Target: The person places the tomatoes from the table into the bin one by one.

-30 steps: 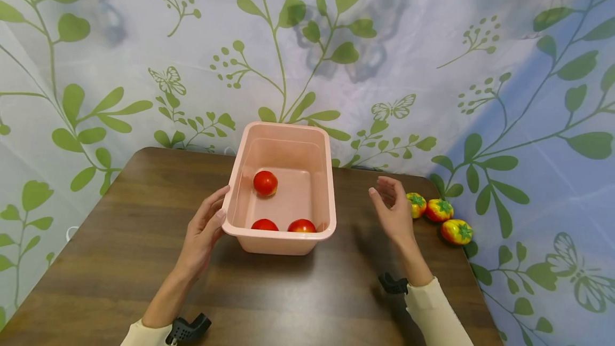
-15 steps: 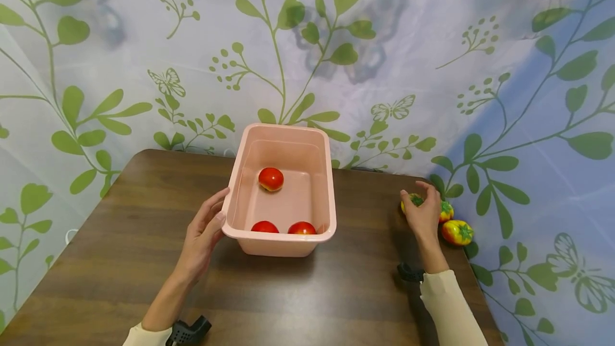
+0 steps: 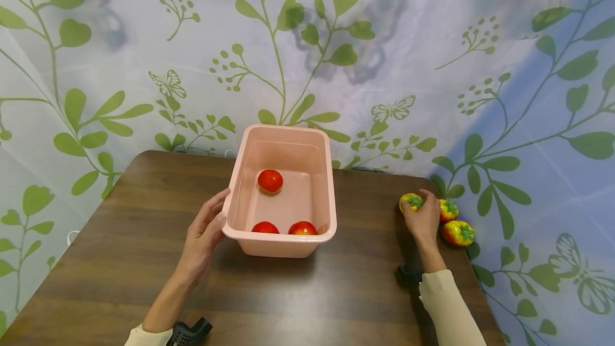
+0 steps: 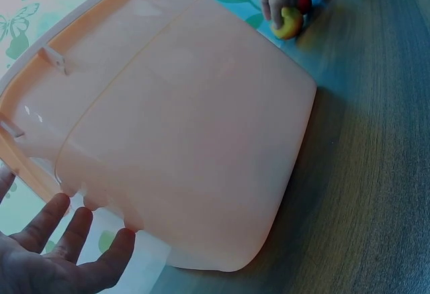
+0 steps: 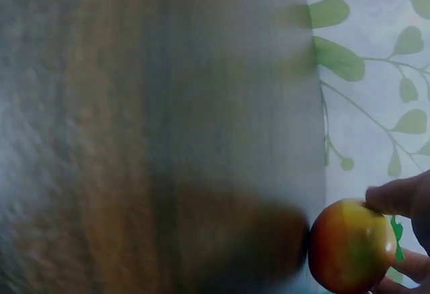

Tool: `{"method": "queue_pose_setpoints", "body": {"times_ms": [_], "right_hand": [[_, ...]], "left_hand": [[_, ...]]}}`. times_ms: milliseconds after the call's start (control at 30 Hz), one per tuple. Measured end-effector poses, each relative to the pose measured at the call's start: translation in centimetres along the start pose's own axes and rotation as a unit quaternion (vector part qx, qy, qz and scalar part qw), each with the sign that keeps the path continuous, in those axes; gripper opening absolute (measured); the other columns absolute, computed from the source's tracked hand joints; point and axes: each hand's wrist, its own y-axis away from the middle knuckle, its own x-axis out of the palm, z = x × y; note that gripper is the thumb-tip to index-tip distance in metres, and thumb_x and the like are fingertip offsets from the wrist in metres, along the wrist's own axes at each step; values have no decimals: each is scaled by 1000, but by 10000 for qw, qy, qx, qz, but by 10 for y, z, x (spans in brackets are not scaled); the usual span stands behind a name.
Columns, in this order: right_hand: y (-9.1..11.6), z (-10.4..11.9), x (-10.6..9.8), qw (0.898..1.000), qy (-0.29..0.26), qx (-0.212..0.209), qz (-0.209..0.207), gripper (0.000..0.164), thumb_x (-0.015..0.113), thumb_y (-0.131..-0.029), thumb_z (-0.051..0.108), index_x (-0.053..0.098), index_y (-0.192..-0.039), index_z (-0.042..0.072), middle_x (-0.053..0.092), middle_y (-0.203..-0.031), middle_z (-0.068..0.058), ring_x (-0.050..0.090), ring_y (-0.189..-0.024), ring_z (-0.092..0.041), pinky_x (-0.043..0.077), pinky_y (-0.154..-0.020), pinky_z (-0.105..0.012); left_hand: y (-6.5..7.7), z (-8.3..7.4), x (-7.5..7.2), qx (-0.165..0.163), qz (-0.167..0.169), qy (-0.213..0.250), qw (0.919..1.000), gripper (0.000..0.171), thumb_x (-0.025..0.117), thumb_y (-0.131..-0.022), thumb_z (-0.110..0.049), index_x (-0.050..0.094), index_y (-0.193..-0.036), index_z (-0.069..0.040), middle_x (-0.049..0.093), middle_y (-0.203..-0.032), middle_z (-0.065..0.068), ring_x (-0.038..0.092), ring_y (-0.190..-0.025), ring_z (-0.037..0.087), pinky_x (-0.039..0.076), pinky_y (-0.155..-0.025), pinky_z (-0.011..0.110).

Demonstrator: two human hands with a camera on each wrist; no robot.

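Note:
A pink plastic basin (image 3: 276, 244) stands on the brown table, with three red tomatoes inside, one of them (image 3: 270, 181) towards its back left. My left hand (image 3: 204, 234) touches the basin's left side near the rim; in the left wrist view its fairly straight fingers (image 4: 74, 233) meet the outer wall. At the table's right side, my right hand (image 3: 424, 221) pinches a yellow-red tomato (image 3: 407, 197) with a green calyx. The right wrist view shows this tomato (image 5: 349, 247) between thumb and fingers, its calyx side towards the palm.
Two more yellow-red tomatoes lie right beside the right hand, one behind (image 3: 449, 210) and one nearer (image 3: 458, 233), close to the table's right edge. A cloth with a green leaf print (image 3: 307, 57) hangs behind the table (image 3: 307, 303).
My right hand has moved right from beside the basin to the leftmost yellow-red tomato and now grips it. Inside the basin, the back tomato rolled slightly right. My left hand has stayed at the rim.

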Motion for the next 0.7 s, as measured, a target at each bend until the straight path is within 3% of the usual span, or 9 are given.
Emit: {"method": "queue_pose_setpoints", "body": {"times_ms": [267,467,700], "right_hand": [[4,-3,1,9992,66,233,325,75,80,-95,29,44,-153,-1,51,-148,-32,51,-136,-49,39,-120,-65],[4,-6,1,9990,18,297,319,76,82,-94,31,45,-152,-1,54,-148,-30,53,-135,-48,41,-119,-64],[4,-5,1,9994,-92,264,214,75,80,-95,36,47,-154,2,56,-149,-28,55,-133,-47,43,-118,-63]], "left_hand": [[0,-2,1,5,-1,14,10000,52,43,-116,-16,37,-167,-15,51,-159,12,58,-141,25,58,-107,28],[1,-2,2,-20,-92,45,9999,51,44,-116,-15,39,-166,-14,52,-158,11,60,-138,19,59,-105,27],[-1,-2,2,-72,-130,57,9999,51,44,-116,-15,40,-166,-15,51,-160,15,58,-140,26,59,-105,28]]}}
